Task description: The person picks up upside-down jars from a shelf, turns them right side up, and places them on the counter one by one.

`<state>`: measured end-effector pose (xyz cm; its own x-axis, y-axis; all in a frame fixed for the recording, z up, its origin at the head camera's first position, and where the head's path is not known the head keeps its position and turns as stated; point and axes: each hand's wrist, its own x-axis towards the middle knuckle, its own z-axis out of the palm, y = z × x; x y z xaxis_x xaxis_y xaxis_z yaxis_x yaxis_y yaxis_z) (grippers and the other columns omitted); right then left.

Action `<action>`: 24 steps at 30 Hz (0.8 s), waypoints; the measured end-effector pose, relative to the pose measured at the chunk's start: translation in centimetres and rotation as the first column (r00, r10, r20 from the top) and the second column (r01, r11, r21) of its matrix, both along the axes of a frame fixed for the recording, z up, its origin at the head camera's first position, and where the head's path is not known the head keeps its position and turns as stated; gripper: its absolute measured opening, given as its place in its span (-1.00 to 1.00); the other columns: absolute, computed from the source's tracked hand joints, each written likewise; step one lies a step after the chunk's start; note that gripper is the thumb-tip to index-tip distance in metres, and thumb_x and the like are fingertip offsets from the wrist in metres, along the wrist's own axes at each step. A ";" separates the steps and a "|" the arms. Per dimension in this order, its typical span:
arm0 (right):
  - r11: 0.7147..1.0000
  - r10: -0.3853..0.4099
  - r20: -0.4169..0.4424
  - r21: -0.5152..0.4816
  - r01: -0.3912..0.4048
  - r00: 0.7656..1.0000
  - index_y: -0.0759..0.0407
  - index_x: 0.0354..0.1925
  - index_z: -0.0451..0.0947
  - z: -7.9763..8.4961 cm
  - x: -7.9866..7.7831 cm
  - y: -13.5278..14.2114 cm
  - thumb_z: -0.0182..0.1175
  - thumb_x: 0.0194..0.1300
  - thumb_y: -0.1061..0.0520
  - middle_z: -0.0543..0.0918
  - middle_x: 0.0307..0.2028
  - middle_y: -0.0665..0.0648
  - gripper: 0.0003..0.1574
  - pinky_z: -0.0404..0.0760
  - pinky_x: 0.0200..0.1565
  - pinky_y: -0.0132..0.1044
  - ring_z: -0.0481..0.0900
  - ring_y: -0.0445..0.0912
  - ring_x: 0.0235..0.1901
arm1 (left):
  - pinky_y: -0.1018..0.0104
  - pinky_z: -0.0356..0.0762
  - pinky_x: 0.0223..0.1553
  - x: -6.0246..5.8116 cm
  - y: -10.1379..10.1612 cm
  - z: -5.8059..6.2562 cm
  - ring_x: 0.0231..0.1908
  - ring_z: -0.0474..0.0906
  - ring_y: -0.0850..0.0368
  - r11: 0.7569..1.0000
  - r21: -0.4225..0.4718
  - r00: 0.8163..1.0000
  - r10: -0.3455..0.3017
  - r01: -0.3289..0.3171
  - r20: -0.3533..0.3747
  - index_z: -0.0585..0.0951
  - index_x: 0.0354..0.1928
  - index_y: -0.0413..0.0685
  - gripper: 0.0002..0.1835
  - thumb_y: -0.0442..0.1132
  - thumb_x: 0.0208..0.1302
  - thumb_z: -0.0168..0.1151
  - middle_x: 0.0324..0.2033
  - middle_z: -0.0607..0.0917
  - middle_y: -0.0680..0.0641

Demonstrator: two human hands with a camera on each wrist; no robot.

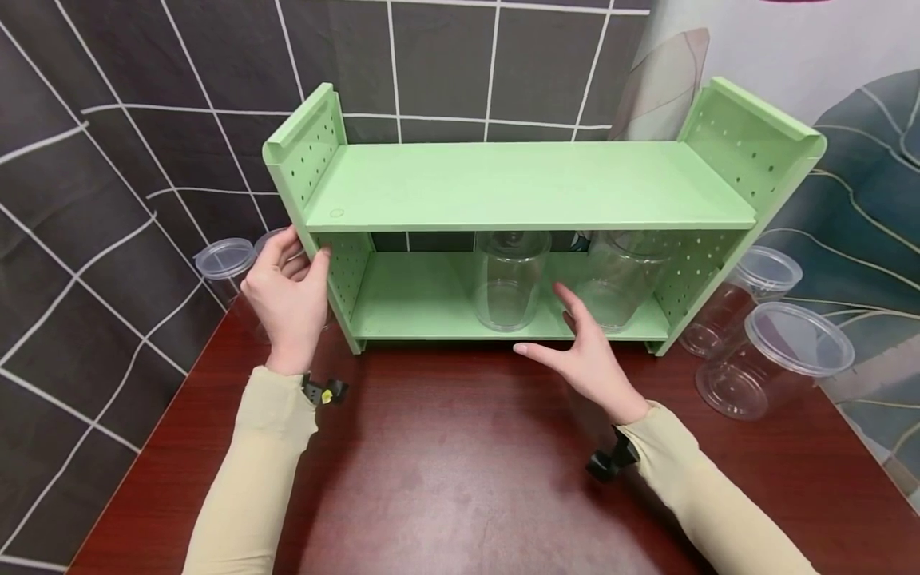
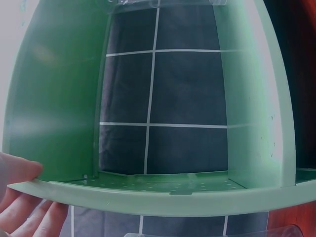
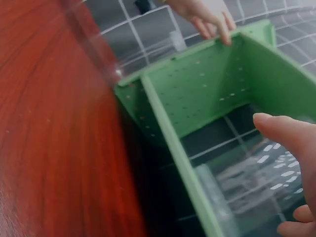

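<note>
A light green two-tier shelf (image 1: pixel 532 184) stands upright on the table. My left hand (image 1: pixel 287 299) grips the front edge of its left side panel, thumb inside and fingers outside, as the left wrist view (image 2: pixel 29 197) also shows. On the lower tier sit a clear plastic jar (image 1: pixel 509 291) near the middle and a second clear jar (image 1: pixel 625 279) to its right; the upper board hides part of both. My right hand (image 1: pixel 592 359) hovers in front of the lower tier between these jars, thumb and index finger spread, holding nothing.
On the right of the shelf stand two clear lidded jars, a front one (image 1: pixel 798 351) and a rear one (image 1: pixel 747 291). More lidded jars (image 1: pixel 226 263) are at the left, partly behind my left hand. A dark grid-patterned cloth (image 1: pixel 446 72) hangs behind the reddish-brown table (image 1: pixel 460 463).
</note>
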<state>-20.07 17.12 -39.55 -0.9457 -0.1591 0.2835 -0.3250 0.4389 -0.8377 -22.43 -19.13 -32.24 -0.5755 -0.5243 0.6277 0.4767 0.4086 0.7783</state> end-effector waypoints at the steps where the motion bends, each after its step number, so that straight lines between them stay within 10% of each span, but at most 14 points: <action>1: 1.000 -0.002 0.009 -0.001 0.002 1.000 0.09 0.60 0.02 -0.2 -0.2 -0.3 0.58 0.10 -0.12 0.15 0.54 0.06 0.33 0.20 0.44 0.00 0.18 0.10 0.47 | 0.42 0.69 -0.18 0.0 0.0 0.0 -0.25 0.75 0.15 1.000 -0.001 1.000 0.003 -0.003 0.001 0.74 -0.02 -0.22 -0.67 -0.45 0.13 0.49 -0.17 0.79 -0.15; 24: 0.973 -0.095 0.119 -0.200 0.118 0.988 0.24 0.60 -0.10 -0.6 -3.6 -4.2 0.63 0.02 -0.01 0.11 0.54 0.19 0.46 0.20 0.42 -0.31 0.15 0.03 0.48 | 0.42 0.69 -0.18 0.0 0.1 0.0 -0.24 0.76 0.10 1.000 -0.002 1.000 -0.001 0.001 0.000 0.75 -0.02 -0.20 -0.68 -0.44 0.14 0.48 -0.17 0.79 -0.14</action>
<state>-23.71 12.94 -40.19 -0.9808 -0.0046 0.1952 -0.1886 0.2807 -0.9411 -22.40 -19.03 -32.20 -0.5762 -0.5224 0.6286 0.4773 0.4092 0.7776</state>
